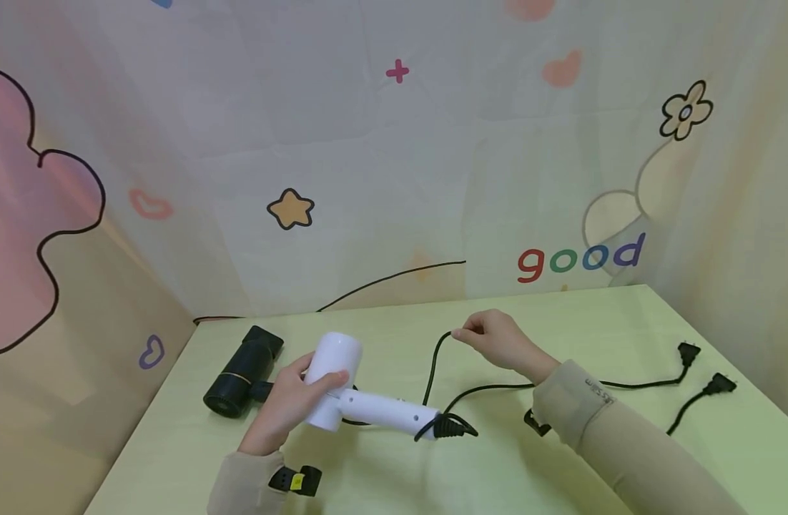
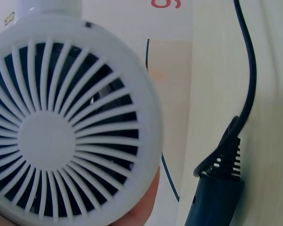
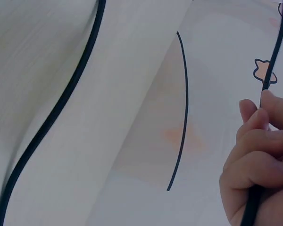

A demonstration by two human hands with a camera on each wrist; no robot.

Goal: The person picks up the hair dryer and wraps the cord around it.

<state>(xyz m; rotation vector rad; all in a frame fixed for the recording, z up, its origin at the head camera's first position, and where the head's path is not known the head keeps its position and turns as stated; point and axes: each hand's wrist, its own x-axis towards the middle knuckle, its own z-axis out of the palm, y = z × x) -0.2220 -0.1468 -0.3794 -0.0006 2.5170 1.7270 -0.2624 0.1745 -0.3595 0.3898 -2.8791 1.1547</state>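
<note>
My left hand (image 1: 289, 402) grips a white hair dryer (image 1: 389, 412) round its barrel, thumb across the front, and the handle points right. In the left wrist view the dryer's slatted round grille (image 2: 47, 141) fills much of the picture. A black cord (image 1: 433, 365) is looped near the handle's end and rises to my right hand (image 1: 500, 342), which pinches it above the table. The right wrist view has the cord (image 3: 277, 42) running through the curled fingers (image 3: 254, 162).
A black hair dryer (image 1: 242, 372) lies on the pale green table (image 1: 381, 479) at left; its handle and cord (image 2: 247, 89) appear in the left wrist view. Two black plugs (image 1: 688, 353) with cords lie at the right. A printed curtain (image 1: 381, 143) hangs behind the table.
</note>
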